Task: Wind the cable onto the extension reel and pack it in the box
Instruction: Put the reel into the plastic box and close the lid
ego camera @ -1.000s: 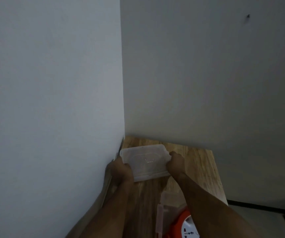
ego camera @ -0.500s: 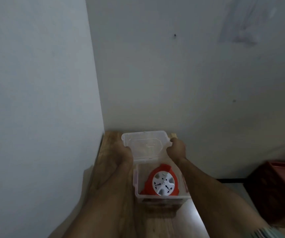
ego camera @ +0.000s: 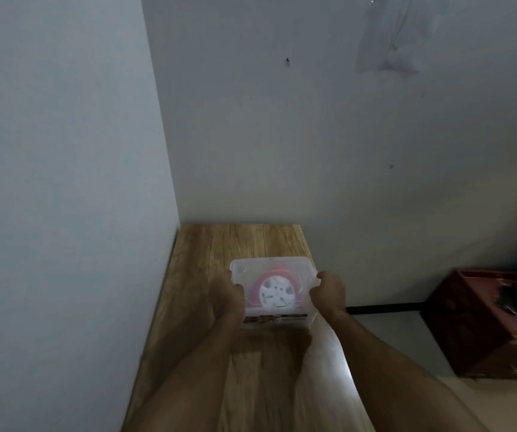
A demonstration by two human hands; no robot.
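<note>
Grey-white wall [ego camera: 58,182] fills the left side, and it meets a second wall [ego camera: 313,135] in a corner behind the table. Against that corner stands the wooden table [ego camera: 220,244], narrow and long, with a bright reflection near its right edge.

On the table, near its middle, stands the clear plastic box [ego camera: 274,319]. Its translucent lid [ego camera: 269,266] lies flat on top of it. Through the lid the extension reel [ego camera: 274,291] is visible inside the box, with a red body and a white round face. The cable itself I cannot make out.

The left hand [ego camera: 227,296] grips the left edge of the lid, fingers curled over it. The right hand [ego camera: 329,291] holds the right edge in the same way, with the fingertips bent on the rim. Both forearms reach in from the bottom.

At the far right, on the floor and well apart from the table, stands a dark red crate [ego camera: 484,325] with something black in it.
</note>
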